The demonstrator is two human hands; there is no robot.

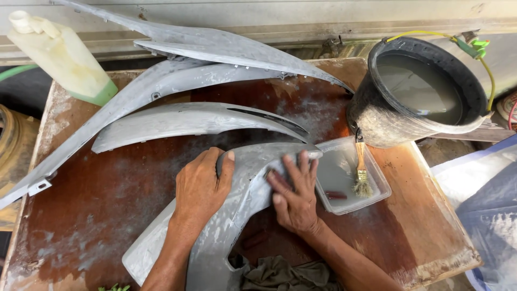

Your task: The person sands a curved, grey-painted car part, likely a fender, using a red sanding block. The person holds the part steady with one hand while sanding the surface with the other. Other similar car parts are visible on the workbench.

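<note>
Grey panel (226,215) on surface (107,205), left hand (200,186) grip grasping its edge, right hand (295,196) flat, grip released, tray (377,196) beside.

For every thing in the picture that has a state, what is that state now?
Left hand: gripping the grey curved plastic panel.
Right hand: pressed flat on the panel.
Black round bucket: holds murky water.
Clear plastic tray: holds shallow water.
Wooden-handled brush: bristles in tray.

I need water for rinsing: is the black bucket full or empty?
Partly full. The black bucket stands upright and holds murky grey water, with the surface well below the rim.
</note>
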